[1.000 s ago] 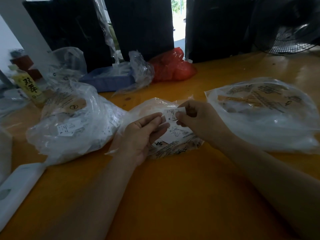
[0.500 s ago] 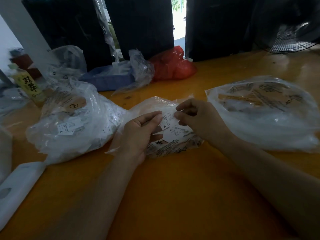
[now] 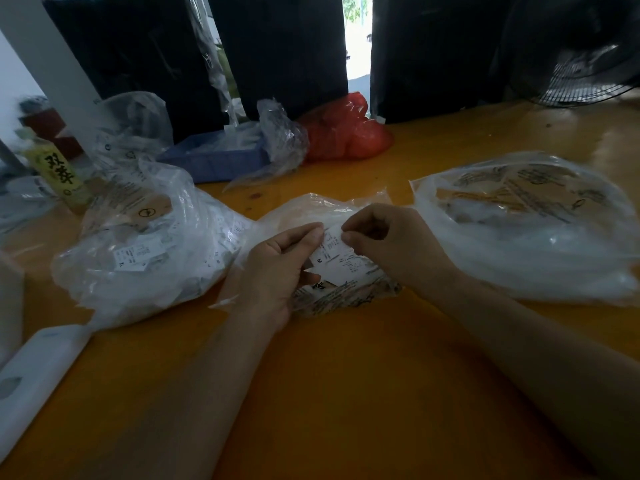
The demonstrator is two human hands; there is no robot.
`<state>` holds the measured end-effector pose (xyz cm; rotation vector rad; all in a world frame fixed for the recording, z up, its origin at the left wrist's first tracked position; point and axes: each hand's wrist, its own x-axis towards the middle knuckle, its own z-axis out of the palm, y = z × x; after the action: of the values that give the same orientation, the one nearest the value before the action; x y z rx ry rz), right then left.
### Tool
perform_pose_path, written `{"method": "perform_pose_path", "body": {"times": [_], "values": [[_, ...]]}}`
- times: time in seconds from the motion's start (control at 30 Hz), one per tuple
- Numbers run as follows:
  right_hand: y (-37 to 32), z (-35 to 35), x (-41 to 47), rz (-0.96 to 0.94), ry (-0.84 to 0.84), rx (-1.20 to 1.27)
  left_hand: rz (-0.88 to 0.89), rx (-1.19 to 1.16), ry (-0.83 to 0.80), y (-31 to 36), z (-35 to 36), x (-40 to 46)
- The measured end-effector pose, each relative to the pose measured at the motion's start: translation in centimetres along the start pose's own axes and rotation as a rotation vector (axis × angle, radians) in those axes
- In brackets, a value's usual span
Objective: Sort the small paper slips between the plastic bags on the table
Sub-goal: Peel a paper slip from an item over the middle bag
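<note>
Since a second ago, when the right hand (image 3: 388,247) pinched a paper slip (image 3: 329,258) raised above the middle bag (image 3: 346,292), that hand has brought it down against the left hand (image 3: 277,268), whose fingers now pinch its left edge too. Likely the size mark is being read before choosing the left bag (image 3: 145,244) or the right bag (image 3: 526,220). Its long axis runs from upper right to lower left, printed face up, above the counter (image 3: 346,393).

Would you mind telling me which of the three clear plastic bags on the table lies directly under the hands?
The middle bag, the smallest. Both hands pinch a paper slip right above it, while the bulkier left bag and right bag lie off to either side.
</note>
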<state>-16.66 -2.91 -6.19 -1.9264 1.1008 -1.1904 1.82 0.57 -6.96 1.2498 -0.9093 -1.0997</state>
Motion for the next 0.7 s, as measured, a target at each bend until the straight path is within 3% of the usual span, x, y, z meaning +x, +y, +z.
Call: {"method": "perform_pose_path", "body": {"times": [0.2, 0.33, 0.5, 0.6, 0.7], "values": [[-0.2, 0.3, -0.3, -0.016, -0.085, 0.030, -0.016, -0.028, -0.008, 0.2, 0.1, -0.2], [-0.2, 0.2, -0.1, -0.032, -0.005, 0.003, -0.025, -0.044, -0.059, 0.4, 0.1, -0.3], [-0.2, -0.4, -0.1, -0.018, 0.039, 0.062, 0.114, 0.115, -0.060, 0.4, 0.0, -0.4], [-0.1, -0.3, 0.0, -0.027, 0.050, 0.008, 0.324, 0.380, 0.041, 0.8, -0.4, -0.7], [-0.5, -1.4, 0.4, -0.064, 0.182, -0.166, 0.770, 0.739, 0.259, 2.4, -1.8, -0.7]]}}
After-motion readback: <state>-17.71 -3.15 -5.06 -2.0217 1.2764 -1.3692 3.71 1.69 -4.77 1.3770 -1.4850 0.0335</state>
